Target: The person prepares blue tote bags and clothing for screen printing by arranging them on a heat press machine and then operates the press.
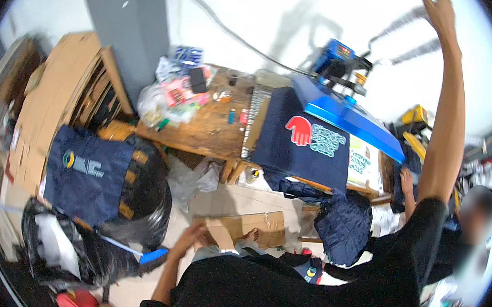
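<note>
My right arm is raised high, and my right hand (pixel 439 21) is cut off by the top edge; its thumb stands apart, the fingertips are out of sight. Low at my side hangs my left hand (pixel 192 235), fingers loosely stretched, holding nothing. Before me the blue heat press (pixel 352 125) has its upper plate lifted and tilted. Beneath it lies a navy fabric piece (pixel 282 148) with a red hand print (pixel 299 130) and light lettering. A printed sheet (pixel 364 164) in white and green lies right of the fabric. Navy cloth (pixel 343 225) hangs below the press.
A wooden table (pixel 215 130) carries plastic bags (pixel 156 106) and a dark phone-like slab (pixel 197 80). Left stand cardboard sheets (pixel 55 105), a navy printed bag (pixel 87 168) and black plastic sacks (pixel 152 204). Flat cardboard (pixel 268 227) is underfoot. Another person's hand (pixel 406 182) is beside the press.
</note>
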